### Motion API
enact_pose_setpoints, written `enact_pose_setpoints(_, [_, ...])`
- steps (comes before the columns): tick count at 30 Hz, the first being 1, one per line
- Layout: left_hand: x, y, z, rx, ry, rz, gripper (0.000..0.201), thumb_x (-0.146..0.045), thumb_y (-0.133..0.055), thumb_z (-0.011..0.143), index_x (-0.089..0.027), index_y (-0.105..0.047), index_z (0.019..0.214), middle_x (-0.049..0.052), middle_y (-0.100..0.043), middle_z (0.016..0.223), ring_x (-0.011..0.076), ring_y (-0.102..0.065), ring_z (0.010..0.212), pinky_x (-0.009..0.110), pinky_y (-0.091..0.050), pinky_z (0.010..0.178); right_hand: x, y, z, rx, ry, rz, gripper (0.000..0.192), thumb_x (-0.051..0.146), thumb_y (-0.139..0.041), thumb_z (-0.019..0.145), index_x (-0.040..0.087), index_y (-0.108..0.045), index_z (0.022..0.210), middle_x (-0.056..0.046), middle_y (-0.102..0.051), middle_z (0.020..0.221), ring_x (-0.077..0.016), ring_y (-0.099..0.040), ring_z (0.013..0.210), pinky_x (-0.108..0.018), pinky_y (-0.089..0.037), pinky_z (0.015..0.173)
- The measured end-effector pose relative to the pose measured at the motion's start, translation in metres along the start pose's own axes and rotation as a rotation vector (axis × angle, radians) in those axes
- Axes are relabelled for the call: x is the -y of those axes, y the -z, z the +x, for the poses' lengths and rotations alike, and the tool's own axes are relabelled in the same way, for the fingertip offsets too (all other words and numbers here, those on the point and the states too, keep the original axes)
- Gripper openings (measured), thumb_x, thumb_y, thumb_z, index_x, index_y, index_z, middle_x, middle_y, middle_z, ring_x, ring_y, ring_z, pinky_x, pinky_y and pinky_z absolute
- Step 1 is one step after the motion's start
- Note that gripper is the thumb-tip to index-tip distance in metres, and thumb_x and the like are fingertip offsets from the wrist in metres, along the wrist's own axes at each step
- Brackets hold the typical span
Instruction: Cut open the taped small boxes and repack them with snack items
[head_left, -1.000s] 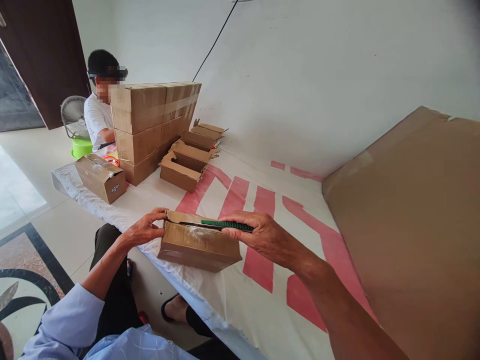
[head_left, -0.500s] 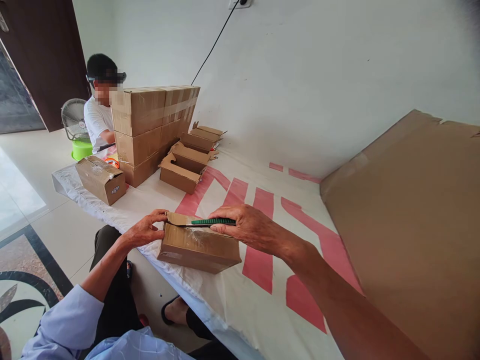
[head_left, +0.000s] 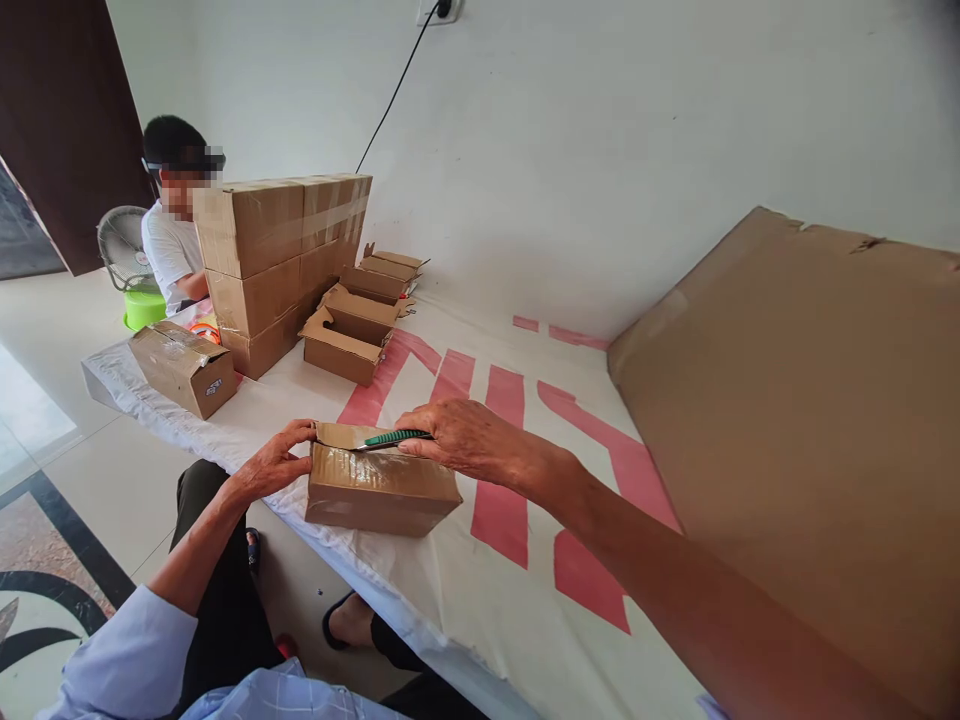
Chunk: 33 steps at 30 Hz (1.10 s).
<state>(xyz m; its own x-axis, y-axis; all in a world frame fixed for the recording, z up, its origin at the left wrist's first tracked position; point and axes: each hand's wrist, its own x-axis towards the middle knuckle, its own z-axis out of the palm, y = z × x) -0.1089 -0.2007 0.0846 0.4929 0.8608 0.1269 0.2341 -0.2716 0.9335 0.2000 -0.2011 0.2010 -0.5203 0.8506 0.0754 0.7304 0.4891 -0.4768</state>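
Box stack point(head_left: 262, 235) partly hides co-worker point(head_left: 169, 245), open cartons point(head_left: 339, 358) beside; right fingers point(head_left: 418, 418) grip cutter point(head_left: 388, 438), left fingers point(head_left: 297, 432) hold taped carton point(head_left: 381, 492).

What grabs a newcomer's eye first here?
The green cutter in the right hand, at the top of a carton whose left end the left hand touches. Then the tall carton stack at upper left and the large cardboard piece filling the right side.

Pale wall point(head_left: 570, 150), dark door point(head_left: 67, 120), glossy tiled floor point(head_left: 112, 490)
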Motion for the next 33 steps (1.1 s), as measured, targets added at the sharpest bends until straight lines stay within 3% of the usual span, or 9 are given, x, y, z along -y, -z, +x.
enact_pose_setpoints(6, [0.002, 0.001, 0.002, -0.023, 0.012, -0.022, 0.036, -0.026, -0.072, 0.087, -0.021, -0.076, 0.122, 0.012, -0.056, 0.145, 0.0294, -0.057, 0.133, 0.029, -0.060, 0.083, -0.022, 0.013, -0.008, 0.156, 0.004, -0.083, 0.030, 0.044, -0.057, 0.097, 0.039, -0.087, 0.099, 0.001, -0.080, 0.087, -0.0208, -0.066, 0.076, -0.031, -0.042, 0.067])
enact_pose_setpoints(12, [-0.003, 0.001, 0.004, -0.041, 0.040, 0.009, 0.038, -0.022, -0.071, 0.081, -0.021, -0.078, 0.118, 0.011, -0.057, 0.141, 0.0280, -0.059, 0.128, 0.030, -0.062, 0.085, -0.051, 0.021, -0.028, 0.108, -0.062, -0.087, 0.027, 0.051, -0.064, 0.093, 0.035, -0.086, 0.094, -0.001, -0.078, 0.083, -0.0214, -0.067, 0.076, -0.031, -0.044, 0.067])
enact_pose_setpoints(16, [-0.007, 0.005, 0.003, -0.024, 0.047, -0.003, 0.038, -0.026, -0.072, 0.084, -0.022, -0.077, 0.121, 0.010, -0.056, 0.145, 0.0300, -0.057, 0.133, 0.032, -0.063, 0.089, -0.083, 0.050, -0.072, 0.052, -0.264, -0.014, 0.038, 0.062, -0.062, 0.091, 0.033, -0.086, 0.092, -0.001, -0.072, 0.075, -0.0208, -0.060, 0.066, -0.033, -0.042, 0.060])
enact_pose_setpoints(18, [-0.009, 0.005, 0.004, -0.004, 0.046, -0.013, 0.039, -0.029, -0.073, 0.085, -0.023, -0.077, 0.123, 0.010, -0.055, 0.147, 0.0312, -0.055, 0.137, 0.032, -0.064, 0.090, -0.107, 0.052, -0.102, -0.043, -0.418, 0.043, 0.045, 0.069, -0.061, 0.089, 0.031, -0.084, 0.097, -0.001, -0.071, 0.074, -0.0213, -0.058, 0.063, -0.034, -0.043, 0.058])
enact_pose_setpoints(21, [-0.010, 0.004, 0.008, 0.011, 0.038, -0.014, 0.041, -0.033, -0.074, 0.087, -0.025, -0.077, 0.127, 0.009, -0.055, 0.149, 0.0318, -0.054, 0.139, 0.032, -0.064, 0.091, -0.143, 0.014, -0.146, -0.292, -0.523, 0.104, 0.050, 0.068, -0.053, 0.090, 0.026, -0.078, 0.101, -0.004, -0.073, 0.080, -0.0256, -0.065, 0.073, -0.039, -0.053, 0.068])
enact_pose_setpoints(24, [-0.011, 0.005, 0.011, 0.014, 0.025, -0.008, 0.042, -0.036, -0.075, 0.087, -0.027, -0.077, 0.128, 0.009, -0.056, 0.151, 0.0330, -0.054, 0.141, 0.032, -0.064, 0.091, -0.168, -0.064, -0.181, -0.544, -0.621, 0.086, 0.046, 0.059, -0.048, 0.087, 0.024, -0.073, 0.103, -0.012, -0.077, 0.101, -0.0343, -0.071, 0.097, -0.050, -0.058, 0.088])
enact_pose_setpoints(28, [-0.015, 0.009, 0.012, 0.040, 0.058, 0.089, 0.053, -0.042, -0.080, 0.083, -0.030, -0.074, 0.134, 0.008, -0.054, 0.157, 0.0358, -0.054, 0.141, 0.035, -0.063, 0.094, -0.179, -0.152, -0.214, -0.665, -0.741, -0.062, 0.047, 0.051, -0.041, 0.090, 0.023, -0.070, 0.114, -0.018, -0.074, 0.110, -0.0401, -0.068, 0.109, -0.060, -0.055, 0.099])
enact_pose_setpoints(30, [-0.017, 0.011, 0.012, 0.058, 0.079, 0.142, 0.061, -0.048, -0.083, 0.081, -0.031, -0.071, 0.138, 0.009, -0.052, 0.160, 0.0364, -0.055, 0.140, 0.037, -0.061, 0.097, -0.178, -0.168, -0.221, -0.674, -0.761, -0.121, 0.048, 0.051, -0.039, 0.092, 0.022, -0.070, 0.115, -0.020, -0.072, 0.107, -0.0425, -0.066, 0.108, -0.064, -0.053, 0.099])
enact_pose_setpoints(33, [-0.017, 0.012, 0.011, 0.092, 0.093, 0.170, 0.076, -0.057, -0.086, 0.076, -0.030, -0.065, 0.144, 0.011, -0.052, 0.160, 0.0379, -0.057, 0.138, 0.043, -0.059, 0.099, -0.170, -0.162, -0.212, -0.697, -0.741, -0.068, 0.047, 0.055, -0.047, 0.090, 0.022, -0.070, 0.113, -0.020, -0.071, 0.108, -0.0444, -0.063, 0.112, -0.067, -0.052, 0.099])
